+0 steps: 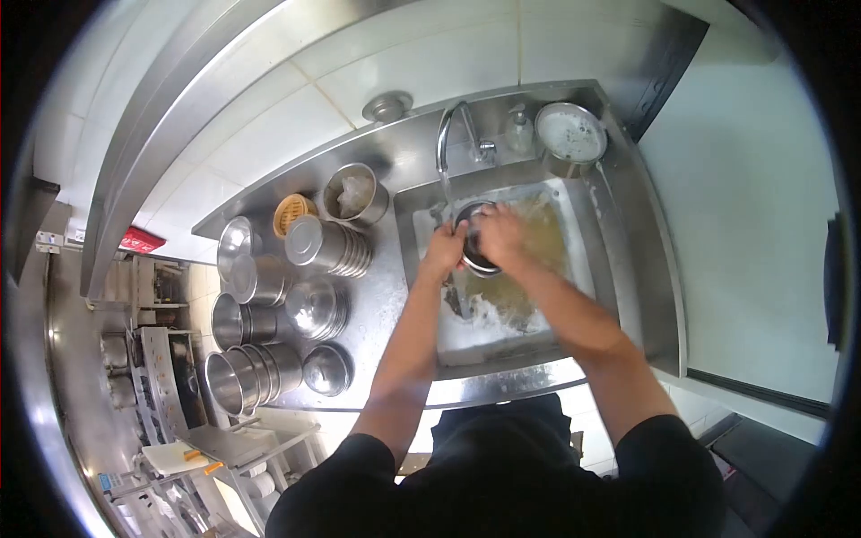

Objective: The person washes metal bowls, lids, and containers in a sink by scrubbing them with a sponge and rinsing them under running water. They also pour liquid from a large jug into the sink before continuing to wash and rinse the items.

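Over the sink (603, 334), my left hand (441, 251) grips the near-left rim of a round metal bowl (475, 261), its thumb over the edge. My right hand (502, 237) reaches into the bowl from the right, smeared by motion, and I cannot tell whether it holds anything. The bowl is tilted, with its dark inside partly hidden by my hands. Water runs from the curved faucet (443, 143) just behind it. Below lie foam and cloudy yellowish water (547, 235), with dark utensils partly showing at the left.
Stacked metal pots (235, 381) and upturned metal bowls (316, 307) cover the left counter. A metal pot with a clear bag (369, 208) and an orange basket (293, 215) stand behind them. At the back right are a soap bottle (518, 133) and a pot of foamy liquid (571, 134).
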{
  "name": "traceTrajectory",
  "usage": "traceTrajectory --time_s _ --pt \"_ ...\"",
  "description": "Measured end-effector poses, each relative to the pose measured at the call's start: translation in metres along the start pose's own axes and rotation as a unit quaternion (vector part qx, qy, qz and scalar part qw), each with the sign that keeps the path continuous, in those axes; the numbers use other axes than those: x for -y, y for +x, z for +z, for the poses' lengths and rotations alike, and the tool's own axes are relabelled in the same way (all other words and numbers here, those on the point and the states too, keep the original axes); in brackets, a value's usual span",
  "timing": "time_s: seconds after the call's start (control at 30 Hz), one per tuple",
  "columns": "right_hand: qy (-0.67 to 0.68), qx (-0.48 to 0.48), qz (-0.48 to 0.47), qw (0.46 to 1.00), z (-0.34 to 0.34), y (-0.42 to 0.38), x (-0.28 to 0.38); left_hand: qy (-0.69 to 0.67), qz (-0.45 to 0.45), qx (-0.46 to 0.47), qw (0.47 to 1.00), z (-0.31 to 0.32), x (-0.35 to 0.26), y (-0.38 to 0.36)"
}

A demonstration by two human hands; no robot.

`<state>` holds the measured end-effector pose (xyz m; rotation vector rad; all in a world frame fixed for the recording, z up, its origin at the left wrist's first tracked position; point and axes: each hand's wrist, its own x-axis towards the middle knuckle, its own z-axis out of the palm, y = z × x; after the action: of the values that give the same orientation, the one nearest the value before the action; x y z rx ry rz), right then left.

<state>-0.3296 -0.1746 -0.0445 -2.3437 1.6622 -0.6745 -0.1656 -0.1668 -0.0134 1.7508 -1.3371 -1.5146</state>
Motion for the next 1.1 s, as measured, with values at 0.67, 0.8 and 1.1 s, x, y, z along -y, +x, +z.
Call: traceTrajectory --time_s 0.67,0.8,1.1 --pt "0.44 0.002 0.24 0.865 -0.007 0.024 0.035 -0.592 -0.135 0.41 0.68 0.023 0.107 0.001" --pt "0.612 0.113 0.504 0.599 -0.024 0.019 0.044 -0.572 -0.115 0.223 0.781 0.031 0.088 0.009" --pt "0.617 -0.092 0.39 0.677 0.021 -0.057 -0.015 0.038 0.242 -0.283 0.927 0.001 0.054 0.101"
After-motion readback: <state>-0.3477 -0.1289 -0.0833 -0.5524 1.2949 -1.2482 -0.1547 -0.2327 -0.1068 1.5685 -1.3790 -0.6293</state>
